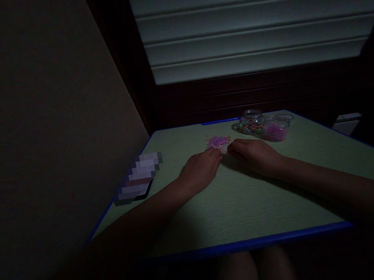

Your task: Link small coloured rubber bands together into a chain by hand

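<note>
While the left hand (202, 171) and right hand (257, 155) curl inward, how tightly and on what too dim to tell, loose pink bits (217, 141) lie just beyond, toward the far edge of the table (201, 223).

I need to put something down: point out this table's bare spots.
Bare: the near middle, between the left hand, right hand and blue edge; the patch between left hand and pixelated item; the right side, between right forearm and jar of pink pieces. Crowded: far middle, around the pink pile and jar of colourful pieces.
</note>
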The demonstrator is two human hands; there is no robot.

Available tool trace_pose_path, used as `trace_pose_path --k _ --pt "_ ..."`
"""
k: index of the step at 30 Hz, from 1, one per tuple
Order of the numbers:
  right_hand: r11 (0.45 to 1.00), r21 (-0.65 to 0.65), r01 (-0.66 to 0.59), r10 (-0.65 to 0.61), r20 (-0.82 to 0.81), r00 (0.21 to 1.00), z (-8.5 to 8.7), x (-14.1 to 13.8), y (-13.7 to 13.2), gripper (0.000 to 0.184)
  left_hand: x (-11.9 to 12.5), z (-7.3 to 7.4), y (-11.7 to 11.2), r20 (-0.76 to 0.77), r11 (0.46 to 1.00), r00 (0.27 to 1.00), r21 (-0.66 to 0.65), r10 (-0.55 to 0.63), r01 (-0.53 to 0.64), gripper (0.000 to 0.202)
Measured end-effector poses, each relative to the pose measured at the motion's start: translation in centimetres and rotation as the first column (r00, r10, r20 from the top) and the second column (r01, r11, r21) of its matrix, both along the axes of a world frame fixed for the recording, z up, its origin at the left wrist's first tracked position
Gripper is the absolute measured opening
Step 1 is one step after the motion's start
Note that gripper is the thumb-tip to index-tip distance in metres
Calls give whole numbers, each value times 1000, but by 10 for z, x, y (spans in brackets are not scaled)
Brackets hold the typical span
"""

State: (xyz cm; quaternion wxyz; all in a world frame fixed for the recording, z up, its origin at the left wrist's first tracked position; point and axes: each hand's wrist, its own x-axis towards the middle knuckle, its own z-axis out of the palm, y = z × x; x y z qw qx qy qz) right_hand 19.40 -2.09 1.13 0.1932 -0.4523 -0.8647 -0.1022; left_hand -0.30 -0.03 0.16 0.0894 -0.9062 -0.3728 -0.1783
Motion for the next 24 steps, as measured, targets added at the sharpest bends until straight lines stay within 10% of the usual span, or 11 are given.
trace_pose_path --k 24 --pt "998 -10 58 -59 -87 994 1 -1 -1 26 -1 -2 2 6 999 1000 35 -26 26 24"
